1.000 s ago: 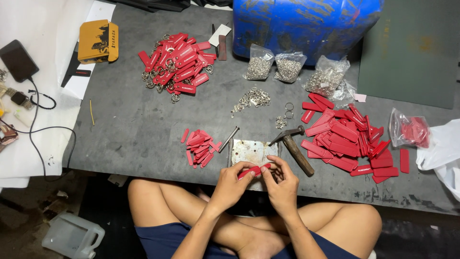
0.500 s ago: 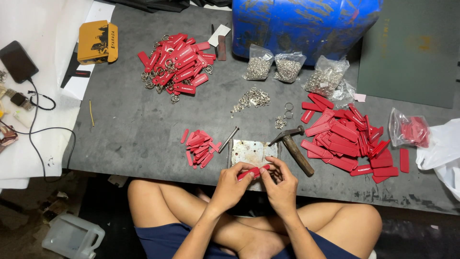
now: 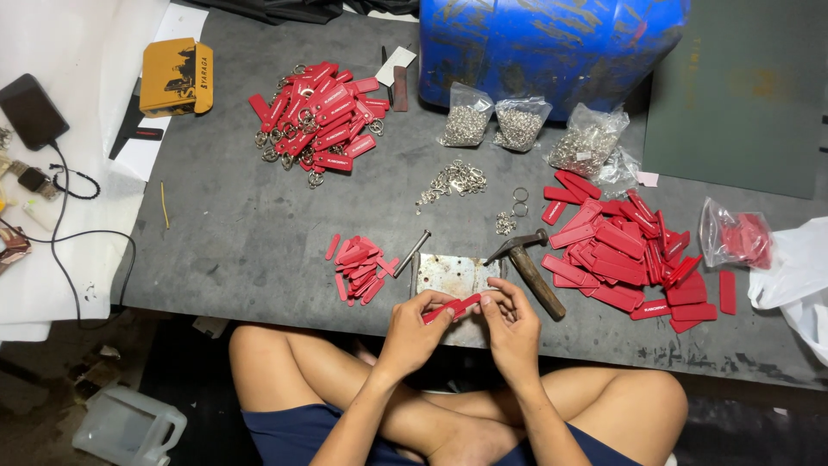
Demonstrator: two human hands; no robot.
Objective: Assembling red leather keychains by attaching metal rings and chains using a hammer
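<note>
Red tag: one flat red strip [image 3: 452,308] pinched between both my hands, held just over the near edge of the grey surface [image 3: 241,233], above my crossed legs.
Left hand: left hand [image 3: 412,332] has fingers pressed together on the strip's left end, thumb on top.
Right hand: right hand [image 3: 513,324] has fingers pinching the strip's right end; whether anything small sits under the fingertips I cannot tell.
Metal plate: scuffed steel plate [image 3: 444,274] lies on the surface just beyond my hands.
Hammer: hammer [image 3: 528,267] rests beside the plate on the right, head toward the plate, handle angled toward me.
Punch: thin metal rod [image 3: 412,253] lies tilted at the plate's left corner.
Small pile: loose red strips [image 3: 358,266] left of the plate.
Large pile: plain red strips [image 3: 625,250] to the right of the hammer.
Far pile: red tags with rings attached [image 3: 315,116] at far left.
Hardware: loose metal rings [image 3: 453,181] mid-surface; three clear bags of rings [image 3: 522,125] before the blue drum [image 3: 552,43].
</note>
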